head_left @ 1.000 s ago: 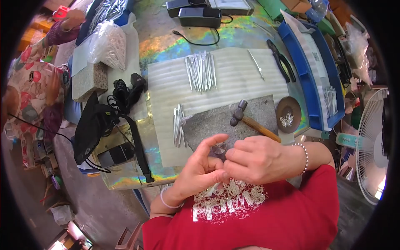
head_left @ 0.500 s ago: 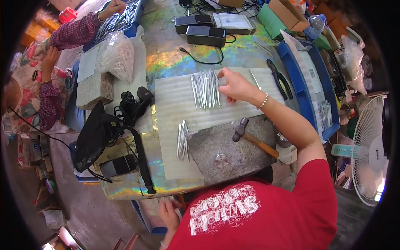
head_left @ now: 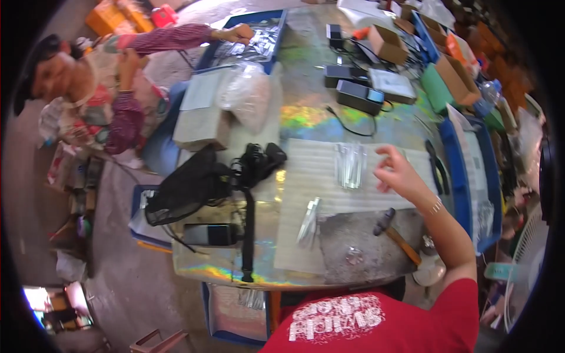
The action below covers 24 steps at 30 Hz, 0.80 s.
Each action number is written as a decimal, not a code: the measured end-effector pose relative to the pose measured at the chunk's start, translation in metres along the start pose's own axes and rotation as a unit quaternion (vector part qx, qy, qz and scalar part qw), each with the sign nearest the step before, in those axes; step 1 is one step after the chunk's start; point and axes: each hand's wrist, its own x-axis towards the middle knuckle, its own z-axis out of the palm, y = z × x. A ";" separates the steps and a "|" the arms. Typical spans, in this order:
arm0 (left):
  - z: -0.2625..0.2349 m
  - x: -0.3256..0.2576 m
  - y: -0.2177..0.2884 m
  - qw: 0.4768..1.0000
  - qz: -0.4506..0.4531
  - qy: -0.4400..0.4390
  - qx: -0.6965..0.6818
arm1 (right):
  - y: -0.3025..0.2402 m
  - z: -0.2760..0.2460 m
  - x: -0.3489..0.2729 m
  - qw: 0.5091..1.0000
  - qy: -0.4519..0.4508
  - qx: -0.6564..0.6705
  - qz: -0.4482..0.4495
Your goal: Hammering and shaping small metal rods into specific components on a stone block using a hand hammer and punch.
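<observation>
Seemingly with work midway, the bare right hand point(head_left: 402, 175) is hovering, fingers loosely curled and apparently empty, beside the larger row of slim silvery metal strips point(head_left: 351, 166), a smaller cluster point(head_left: 308, 221) lying apart, neither showing as finished.

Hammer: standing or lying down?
Lying down: the hammer is stretched out across the grey slab, and the right hand is clear of it.
</observation>
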 end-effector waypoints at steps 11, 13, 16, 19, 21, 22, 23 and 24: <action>-0.044 -0.004 0.014 0.997 0.041 -0.005 0.071 | -0.013 0.017 -0.127 0.993 -0.089 0.057 -0.053; -0.049 -0.007 0.011 0.996 0.031 -0.015 0.083 | -0.014 0.021 -0.135 0.993 -0.104 0.003 -0.058; -0.055 -0.008 0.006 0.994 0.013 -0.033 0.103 | -0.021 0.029 -0.144 0.988 -0.101 -0.071 -0.096; -0.066 -0.014 0.000 0.991 -0.009 -0.049 0.124 | -0.020 0.035 -0.153 0.985 -0.091 -0.092 -0.114; -0.073 -0.020 -0.006 0.989 -0.022 -0.056 0.134 | -0.017 0.036 -0.157 0.974 -0.079 -0.130 -0.171; -0.076 -0.023 -0.010 0.988 -0.028 -0.059 0.139 | -0.015 0.035 -0.160 0.974 -0.081 -0.128 -0.169; -0.080 -0.025 -0.013 0.987 -0.034 -0.063 0.144 | -0.015 0.034 -0.163 0.975 -0.071 -0.133 -0.166; -0.084 -0.028 -0.015 0.986 -0.040 -0.066 0.150 | -0.014 0.033 -0.165 0.975 -0.061 -0.139 -0.162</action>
